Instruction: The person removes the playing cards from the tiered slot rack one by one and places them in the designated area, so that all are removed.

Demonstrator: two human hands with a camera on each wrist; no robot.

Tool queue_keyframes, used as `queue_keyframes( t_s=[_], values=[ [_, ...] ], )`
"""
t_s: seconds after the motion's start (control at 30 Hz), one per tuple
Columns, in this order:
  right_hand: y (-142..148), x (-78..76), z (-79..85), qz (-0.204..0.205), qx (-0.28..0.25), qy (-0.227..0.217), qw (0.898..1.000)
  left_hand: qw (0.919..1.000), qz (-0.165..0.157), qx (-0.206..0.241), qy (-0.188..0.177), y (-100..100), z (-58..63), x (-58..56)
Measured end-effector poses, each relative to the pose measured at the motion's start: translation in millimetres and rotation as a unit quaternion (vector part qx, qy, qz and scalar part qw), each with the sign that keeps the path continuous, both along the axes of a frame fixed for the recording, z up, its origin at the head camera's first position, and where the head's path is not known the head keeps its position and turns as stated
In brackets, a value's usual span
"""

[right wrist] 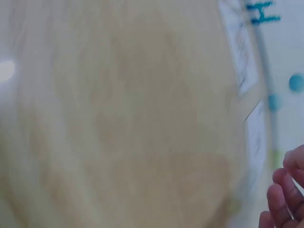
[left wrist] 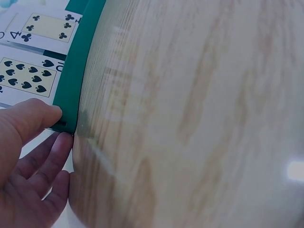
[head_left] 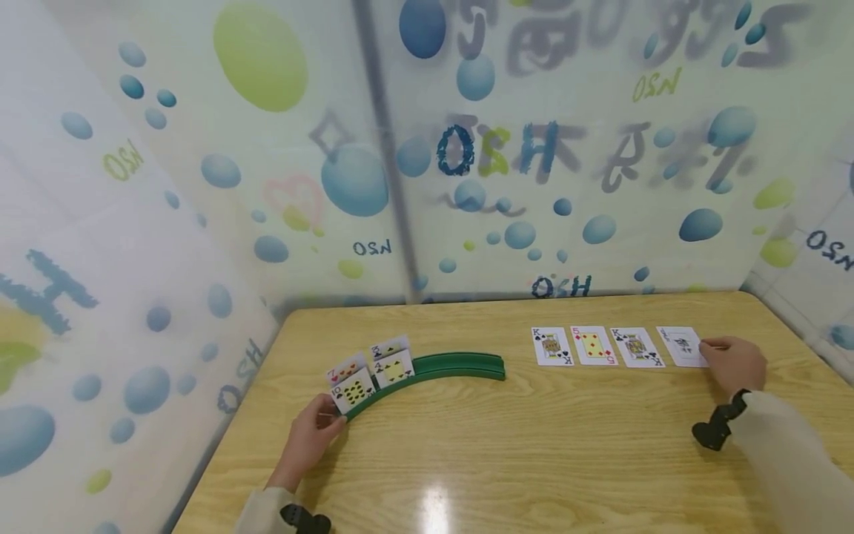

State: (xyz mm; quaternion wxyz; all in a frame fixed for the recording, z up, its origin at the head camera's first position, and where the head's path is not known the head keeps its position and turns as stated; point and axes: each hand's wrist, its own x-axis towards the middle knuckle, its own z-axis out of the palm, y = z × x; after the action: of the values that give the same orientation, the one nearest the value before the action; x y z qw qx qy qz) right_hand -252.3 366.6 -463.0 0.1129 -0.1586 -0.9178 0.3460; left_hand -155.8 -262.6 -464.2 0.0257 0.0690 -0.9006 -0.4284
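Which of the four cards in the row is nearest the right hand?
The rightmost card, the only one without a yellow panel: it is at the right hand, while the king, the 5 and the other king lie farther left.

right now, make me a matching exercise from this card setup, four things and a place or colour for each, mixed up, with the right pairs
1. card holder
2. five of diamonds
3. ten of spades
4. table

a. lying flat on the wood
b. light brown
c. at the left end of the front row, in the holder
d. green

Pairs: 1-d, 2-a, 3-c, 4-b
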Motion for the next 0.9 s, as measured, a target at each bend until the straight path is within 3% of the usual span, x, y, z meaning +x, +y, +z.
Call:
queue_keyframes(
  t_s=[0.23, 0.43, 0.67, 0.9],
  values=[
    [-39, -16.9, 20.9, 0.083, -0.015, 0.042, 0.996, 1.0000, 0.001, 0.002, 0.004, 0, 0.7, 1.2],
    [-79, -36.0, 25.8, 0.141, -0.053, 0.037, 0.988, 0.9999, -0.001, 0.007, 0.013, 1, 0.4, 1.3],
    [-144, -25.5, 53.1, 0.225, -0.064, 0.037, 0.971, 0.9999, -0.002, 0.005, 0.014, 2, -0.2, 0.8],
    [-199, -19.9, 55.5, 0.311, -0.072, 0.065, 0.946, 0.9997, 0.001, 0.005, 0.024, 3, 1.1, 2.3]
  ],
)
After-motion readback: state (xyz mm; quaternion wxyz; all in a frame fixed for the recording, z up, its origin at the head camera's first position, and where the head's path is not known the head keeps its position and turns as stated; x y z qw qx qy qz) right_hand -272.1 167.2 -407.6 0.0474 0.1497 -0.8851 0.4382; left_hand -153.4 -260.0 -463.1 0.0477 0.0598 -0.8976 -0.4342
